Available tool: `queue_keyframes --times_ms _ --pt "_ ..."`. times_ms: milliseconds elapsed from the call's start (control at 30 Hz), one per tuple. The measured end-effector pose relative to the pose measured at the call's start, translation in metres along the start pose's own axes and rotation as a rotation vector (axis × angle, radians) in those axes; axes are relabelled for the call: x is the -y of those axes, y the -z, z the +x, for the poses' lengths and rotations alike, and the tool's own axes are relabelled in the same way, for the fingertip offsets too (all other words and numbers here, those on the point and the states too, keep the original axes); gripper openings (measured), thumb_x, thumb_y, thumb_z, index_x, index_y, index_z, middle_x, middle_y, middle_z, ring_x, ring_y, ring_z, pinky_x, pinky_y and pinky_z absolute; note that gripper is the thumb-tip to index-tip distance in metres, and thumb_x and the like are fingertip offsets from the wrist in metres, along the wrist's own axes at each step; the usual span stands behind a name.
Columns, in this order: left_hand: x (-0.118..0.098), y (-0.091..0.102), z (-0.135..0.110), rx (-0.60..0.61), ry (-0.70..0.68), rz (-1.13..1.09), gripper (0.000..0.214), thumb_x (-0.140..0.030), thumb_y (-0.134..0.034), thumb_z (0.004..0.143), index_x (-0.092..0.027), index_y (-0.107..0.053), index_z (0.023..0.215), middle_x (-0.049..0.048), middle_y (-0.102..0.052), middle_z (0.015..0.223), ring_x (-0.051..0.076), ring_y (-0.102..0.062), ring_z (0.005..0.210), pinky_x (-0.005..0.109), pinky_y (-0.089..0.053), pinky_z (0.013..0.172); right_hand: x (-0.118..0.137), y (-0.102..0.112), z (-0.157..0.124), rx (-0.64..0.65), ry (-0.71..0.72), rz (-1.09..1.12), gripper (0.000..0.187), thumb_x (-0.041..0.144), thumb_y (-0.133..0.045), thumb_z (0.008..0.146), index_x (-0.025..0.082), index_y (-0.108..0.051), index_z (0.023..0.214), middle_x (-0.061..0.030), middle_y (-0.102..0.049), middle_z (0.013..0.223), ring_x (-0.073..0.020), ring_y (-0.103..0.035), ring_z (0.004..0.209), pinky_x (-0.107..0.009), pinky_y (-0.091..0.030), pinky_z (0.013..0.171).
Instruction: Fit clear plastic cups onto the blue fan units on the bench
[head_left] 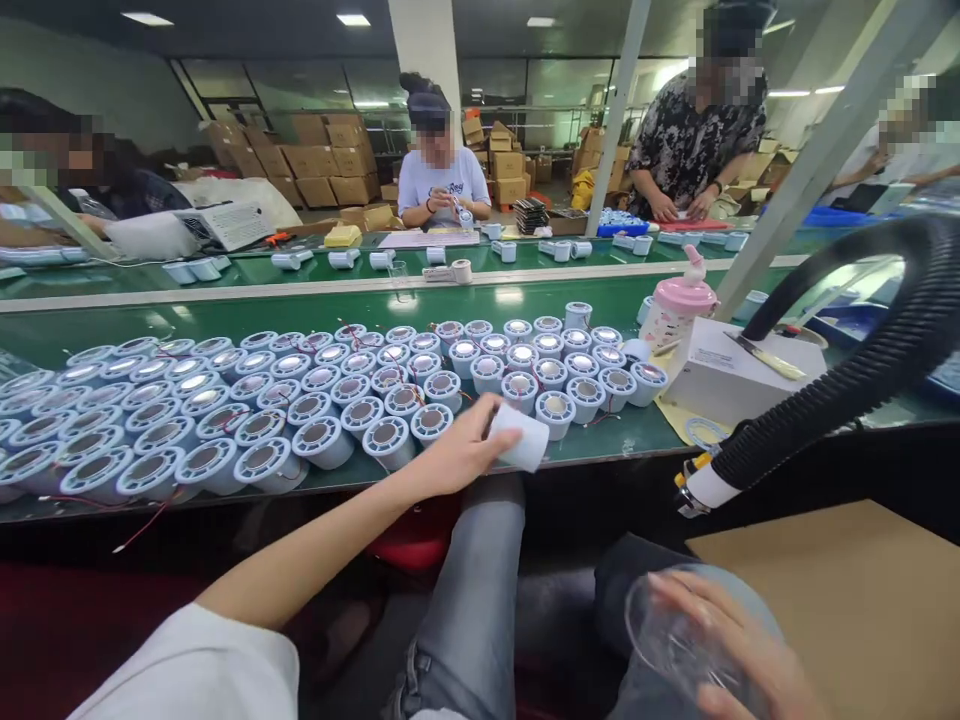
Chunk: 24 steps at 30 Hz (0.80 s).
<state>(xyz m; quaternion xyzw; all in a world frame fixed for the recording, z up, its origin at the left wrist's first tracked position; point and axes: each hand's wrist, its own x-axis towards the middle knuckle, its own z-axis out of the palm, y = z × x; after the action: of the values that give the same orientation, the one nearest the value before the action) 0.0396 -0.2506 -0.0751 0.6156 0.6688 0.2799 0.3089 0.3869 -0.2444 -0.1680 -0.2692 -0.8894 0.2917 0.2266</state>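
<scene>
Holding a pale blue, smooth-walled cylinder (pixel 523 440) in the left hand (pixel 459 450), tilted, by the near edge of the tabletop (pixel 315 312). Surface of the tabletop: green, glossy, reflecting the lamps. Left fingers: curled about the cylinder's body, thumb on the near side, parted by its width; gripping it.

Right hand (pixel 742 640): low, above the lap, motion-blurred. Its fingers are parted and bent round a clear, thin-walled plastic piece (pixel 675 630) with a rounded rim; exact contact cannot be told through the blur.

On the tabletop: close-set rows of flanged cylinders (pixel 262 460), matte pale blue, slotted rings round dark or shiny discs. Thin red and dark wires (pixel 150 527) trail from some. To the right: a white carton (pixel 742 365), a pink-lidded cup (pixel 679 310) and a ribbed black hose (pixel 832 390), arched, its end pale. Below the hose: flat brown cardboard (pixel 847 590).
</scene>
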Motion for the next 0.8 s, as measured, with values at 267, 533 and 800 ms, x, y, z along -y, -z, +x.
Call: queue_keyframes --times_ms 267,533,800 --pt "0.0 -0.08 -0.007 0.689 0.419 -0.845 0.04 -0.052 -0.048 0.081 -0.016 -0.053 0.096 0.0001 -0.056 0.065 0.01 -0.049 0.044 0.018 -0.036 0.034 0.054 -0.014 0.04 -0.196 0.069 -0.291 0.044 0.03 -0.057 0.09 0.027 -0.056 0.134 -0.0142 -0.055 0.126 -0.0305 -0.06 0.11 -0.043 -0.057 0.083" --pt "-0.007 -0.084 -0.01 0.773 0.124 -0.465 0.026 -0.036 -0.053 0.084 -0.017 -0.066 0.096 0.0016 -0.06 0.081 0.012 -0.053 0.063 0.02 -0.04 0.048 0.052 -0.015 0.045 -0.075 -0.033 -0.47 0.044 0.025 -0.059 0.088 0.026 -0.059 0.132 -0.0162 -0.049 0.139 -0.0336 -0.058 0.104 -0.046 -0.057 0.075" --pt "-0.009 -0.088 -0.022 0.384 -0.296 -0.154 0.022 -0.035 -0.056 0.091 -0.021 -0.065 0.106 0.0048 -0.058 0.104 0.018 -0.057 0.096 0.03 -0.043 0.089 0.043 -0.014 0.04 -0.055 -0.267 -0.015 0.013 0.018 -0.073 0.077 0.02 -0.062 0.071 -0.0082 -0.055 0.126 -0.0291 -0.057 0.108 -0.042 -0.053 0.083"
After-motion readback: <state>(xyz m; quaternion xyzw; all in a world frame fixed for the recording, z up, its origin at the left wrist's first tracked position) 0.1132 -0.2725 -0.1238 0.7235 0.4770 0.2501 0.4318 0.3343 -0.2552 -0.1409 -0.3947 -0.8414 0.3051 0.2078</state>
